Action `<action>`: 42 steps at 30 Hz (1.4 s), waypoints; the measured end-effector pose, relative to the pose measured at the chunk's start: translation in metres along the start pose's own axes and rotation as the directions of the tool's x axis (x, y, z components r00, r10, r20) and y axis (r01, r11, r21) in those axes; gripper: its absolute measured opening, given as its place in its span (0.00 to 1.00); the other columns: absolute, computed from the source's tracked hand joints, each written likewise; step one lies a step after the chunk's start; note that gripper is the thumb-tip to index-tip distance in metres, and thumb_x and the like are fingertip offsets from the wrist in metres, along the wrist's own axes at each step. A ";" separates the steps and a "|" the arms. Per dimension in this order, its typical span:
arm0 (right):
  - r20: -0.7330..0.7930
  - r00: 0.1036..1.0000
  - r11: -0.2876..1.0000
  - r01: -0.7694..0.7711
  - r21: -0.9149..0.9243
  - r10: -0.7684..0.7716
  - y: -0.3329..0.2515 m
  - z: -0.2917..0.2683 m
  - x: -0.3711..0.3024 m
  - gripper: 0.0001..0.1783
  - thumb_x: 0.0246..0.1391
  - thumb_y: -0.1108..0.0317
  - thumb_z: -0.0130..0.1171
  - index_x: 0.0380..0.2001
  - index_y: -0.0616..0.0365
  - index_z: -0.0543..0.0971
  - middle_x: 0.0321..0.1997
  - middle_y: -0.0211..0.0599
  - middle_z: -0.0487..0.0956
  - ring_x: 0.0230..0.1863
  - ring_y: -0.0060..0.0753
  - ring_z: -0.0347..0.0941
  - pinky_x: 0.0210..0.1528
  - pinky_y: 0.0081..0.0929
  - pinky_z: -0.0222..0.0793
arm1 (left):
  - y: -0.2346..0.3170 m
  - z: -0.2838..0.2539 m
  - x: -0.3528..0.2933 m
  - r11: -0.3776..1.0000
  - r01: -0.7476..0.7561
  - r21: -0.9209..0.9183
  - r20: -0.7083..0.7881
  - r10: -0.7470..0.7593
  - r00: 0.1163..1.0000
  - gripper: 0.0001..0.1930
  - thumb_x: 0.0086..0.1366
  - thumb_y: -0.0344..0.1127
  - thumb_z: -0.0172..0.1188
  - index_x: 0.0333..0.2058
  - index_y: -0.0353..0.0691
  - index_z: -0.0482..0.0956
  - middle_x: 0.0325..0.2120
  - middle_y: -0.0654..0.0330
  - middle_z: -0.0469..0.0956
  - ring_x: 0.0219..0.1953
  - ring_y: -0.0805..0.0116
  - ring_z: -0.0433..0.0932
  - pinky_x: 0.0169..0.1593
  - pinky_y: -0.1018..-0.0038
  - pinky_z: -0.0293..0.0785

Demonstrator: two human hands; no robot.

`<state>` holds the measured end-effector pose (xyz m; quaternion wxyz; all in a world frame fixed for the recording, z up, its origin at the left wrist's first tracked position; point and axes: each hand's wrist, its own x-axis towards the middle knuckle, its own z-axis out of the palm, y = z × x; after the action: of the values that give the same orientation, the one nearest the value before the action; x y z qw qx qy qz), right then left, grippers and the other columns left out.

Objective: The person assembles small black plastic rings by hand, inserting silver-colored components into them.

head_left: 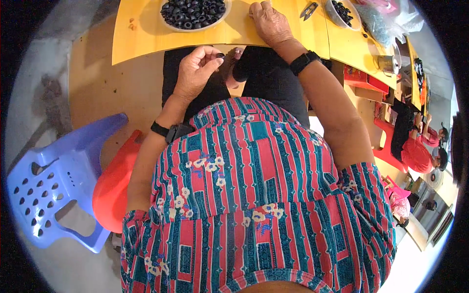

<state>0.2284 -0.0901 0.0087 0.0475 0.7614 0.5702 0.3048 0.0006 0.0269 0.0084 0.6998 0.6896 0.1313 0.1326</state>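
Observation:
My left hand (196, 73) is just off the table's near edge, above my lap. Between its thumb and forefinger it pinches a small black ring-shaped part (221, 55). On the yellow table, my right hand (269, 23) rests with its fingers curled in; anything inside them is hidden. A pale bowl (181, 30) heaped with black ring-shaped parts (195, 12) stands to the left of that hand. To its right lie small dark thread snips (309, 10).
A smaller bowl (331, 18) of black pieces sits further right, beside clear plastic bags (386, 24) and a metal cup (388, 64). Blue (58, 180) and red (117, 190) plastic chairs stand at my left. Other people (421, 149) sit at far right.

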 end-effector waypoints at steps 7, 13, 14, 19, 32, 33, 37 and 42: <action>0.514 0.805 0.051 -0.551 0.833 0.295 -0.023 -0.072 -0.012 0.08 0.53 0.70 0.54 0.35 0.60 0.72 0.26 0.32 0.75 0.26 0.28 0.74 0.32 0.21 0.70 | 0.000 0.005 -0.003 0.998 -0.012 -0.060 -0.047 0.009 0.999 0.07 0.55 0.26 0.61 0.34 0.34 0.75 0.26 0.68 0.74 0.28 0.83 0.70 0.34 0.85 0.69; 0.686 0.727 -0.579 -0.548 0.604 0.027 -0.056 -0.096 -0.025 0.09 0.53 0.74 0.53 0.39 0.60 0.70 0.27 0.30 0.74 0.27 0.20 0.73 0.31 0.14 0.68 | 0.006 0.008 -0.004 0.998 -0.060 0.002 -0.045 0.060 0.997 0.07 0.54 0.24 0.61 0.33 0.35 0.75 0.25 0.68 0.74 0.28 0.83 0.71 0.32 0.85 0.70; 0.705 0.709 -0.560 -0.584 0.588 0.002 -0.058 -0.098 -0.025 0.10 0.53 0.75 0.53 0.40 0.61 0.69 0.28 0.29 0.73 0.27 0.19 0.72 0.31 0.14 0.68 | 0.007 0.009 -0.005 0.998 -0.056 0.000 -0.046 0.055 0.997 0.07 0.54 0.24 0.61 0.33 0.35 0.75 0.25 0.68 0.74 0.28 0.83 0.71 0.32 0.85 0.70; 0.718 0.694 -0.565 -0.612 0.553 -0.050 -0.060 -0.092 -0.026 0.11 0.53 0.73 0.54 0.39 0.63 0.69 0.24 0.30 0.72 0.24 0.22 0.72 0.29 0.17 0.70 | 0.012 0.010 -0.006 0.983 -0.096 0.158 -0.029 0.102 0.994 0.08 0.56 0.24 0.60 0.36 0.35 0.75 0.27 0.69 0.73 0.29 0.83 0.71 0.34 0.84 0.70; 0.771 0.612 -0.543 -0.714 0.442 -0.177 -0.057 -0.096 -0.023 0.14 0.54 0.71 0.55 0.41 0.66 0.70 0.22 0.29 0.70 0.22 0.20 0.70 0.30 0.16 0.72 | 0.008 0.011 -0.007 0.968 -0.133 0.212 -0.001 0.136 0.991 0.08 0.52 0.24 0.62 0.32 0.35 0.75 0.24 0.63 0.77 0.26 0.81 0.74 0.31 0.82 0.72; 0.772 0.611 -0.543 -0.715 0.441 -0.177 -0.057 -0.096 -0.025 0.14 0.54 0.71 0.55 0.41 0.66 0.70 0.22 0.29 0.70 0.22 0.20 0.70 0.30 0.16 0.72 | 0.008 0.011 -0.008 0.970 -0.129 0.208 -0.004 0.133 0.991 0.08 0.52 0.24 0.62 0.31 0.35 0.75 0.24 0.63 0.77 0.26 0.81 0.74 0.31 0.82 0.72; 0.799 0.580 -0.470 -0.756 0.456 -0.157 -0.060 -0.102 -0.020 0.14 0.55 0.68 0.54 0.41 0.66 0.70 0.23 0.29 0.71 0.23 0.19 0.70 0.29 0.16 0.71 | 0.012 0.009 -0.007 0.954 -0.144 0.261 0.010 0.147 0.989 0.07 0.52 0.25 0.63 0.31 0.35 0.75 0.23 0.64 0.76 0.26 0.81 0.73 0.31 0.83 0.72; 0.789 0.603 -0.588 -0.683 0.434 -0.117 -0.065 -0.090 -0.025 0.14 0.57 0.67 0.51 0.43 0.65 0.70 0.25 0.28 0.72 0.24 0.18 0.70 0.28 0.15 0.70 | 0.013 0.011 -0.003 0.985 -0.115 0.125 -0.034 0.120 0.992 0.07 0.53 0.26 0.62 0.31 0.35 0.75 0.23 0.67 0.76 0.26 0.82 0.73 0.31 0.83 0.71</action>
<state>0.1234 -0.1149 0.0444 -0.5710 0.6153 0.1699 -0.5163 0.0016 0.0154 0.0219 0.6441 0.7350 0.1127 0.1794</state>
